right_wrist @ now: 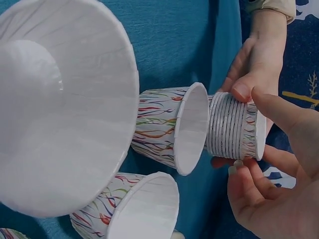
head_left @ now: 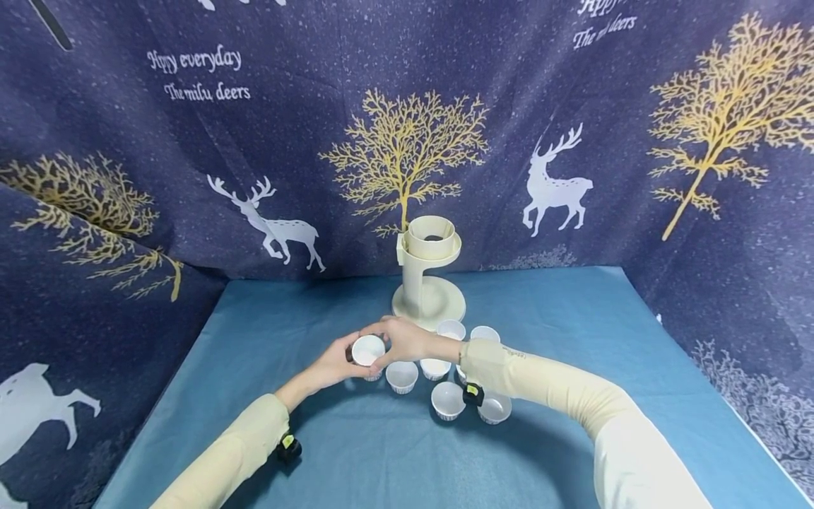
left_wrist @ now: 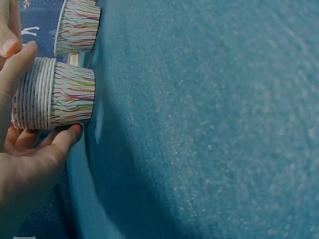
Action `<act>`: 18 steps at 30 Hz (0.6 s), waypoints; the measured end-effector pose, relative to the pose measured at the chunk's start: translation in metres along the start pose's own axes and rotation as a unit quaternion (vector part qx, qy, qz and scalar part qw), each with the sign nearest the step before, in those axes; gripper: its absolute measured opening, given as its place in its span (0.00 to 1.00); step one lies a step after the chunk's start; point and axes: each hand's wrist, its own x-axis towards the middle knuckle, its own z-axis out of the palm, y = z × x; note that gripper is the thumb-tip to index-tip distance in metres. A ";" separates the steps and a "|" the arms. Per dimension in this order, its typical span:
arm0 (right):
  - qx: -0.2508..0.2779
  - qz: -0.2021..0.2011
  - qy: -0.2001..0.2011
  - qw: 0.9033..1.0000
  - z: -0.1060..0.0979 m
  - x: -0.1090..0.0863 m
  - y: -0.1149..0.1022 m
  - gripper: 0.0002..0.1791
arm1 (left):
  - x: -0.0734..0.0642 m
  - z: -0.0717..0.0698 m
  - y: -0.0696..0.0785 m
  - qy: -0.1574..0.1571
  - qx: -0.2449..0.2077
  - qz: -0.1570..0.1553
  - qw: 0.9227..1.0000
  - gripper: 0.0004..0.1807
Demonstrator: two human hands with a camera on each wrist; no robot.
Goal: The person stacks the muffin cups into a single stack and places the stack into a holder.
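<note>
My left hand (head_left: 327, 365) grips a nested stack of white paper baking cups (left_wrist: 37, 94) with colourful wavy lines, held above the blue cloth. Thumb and fingers of my right hand (head_left: 410, 341) pinch the end cup (right_wrist: 260, 132), whose patterned side shows more than those of the other stacked cups. Both hands meet at this stack, left of several single cups standing on the cloth. The nearest single cup (head_left: 402, 378) is just right of the stack. Another cup (right_wrist: 199, 129) appears beside it in the right wrist view.
Behind the cups rises a cream stand (head_left: 413, 283) with a round base and a ring bearing a cream cylinder (head_left: 431, 240). Two cups (head_left: 448, 401) (head_left: 494, 408) stand near the right forearm, which partly covers others. A deer-print curtain (head_left: 286, 141) hangs along the table's back edge.
</note>
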 end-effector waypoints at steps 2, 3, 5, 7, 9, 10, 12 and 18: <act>0.004 0.001 0.001 1.000 0.000 0.000 0.001 0.35 | 0.001 0.000 0.000 0.000 0.001 -0.002 1.000 0.37; 0.008 0.004 0.002 1.000 0.000 0.000 0.001 0.35 | 0.001 0.000 0.001 -0.001 0.003 -0.001 1.000 0.36; 0.017 0.014 0.003 1.000 -0.001 0.000 0.001 0.34 | 0.001 0.000 0.002 -0.001 0.010 -0.002 1.000 0.35; 0.028 0.025 0.005 0.999 -0.001 0.000 0.002 0.32 | 0.000 0.000 0.004 -0.003 0.010 0.003 1.000 0.33; 0.032 0.032 0.004 0.999 -0.001 0.000 0.003 0.29 | -0.002 0.000 0.011 -0.007 0.008 0.013 1.000 0.32; 0.030 0.034 0.002 0.999 -0.001 -0.001 0.003 0.28 | -0.003 -0.001 0.015 -0.008 0.007 0.014 1.000 0.32; 0.022 0.033 0.000 0.999 -0.002 -0.001 0.003 0.27 | -0.006 0.000 0.022 -0.012 0.003 0.018 1.000 0.31; 0.001 0.030 0.000 1.000 -0.002 -0.001 0.001 0.27 | -0.008 0.001 0.031 -0.008 0.016 0.014 1.000 0.32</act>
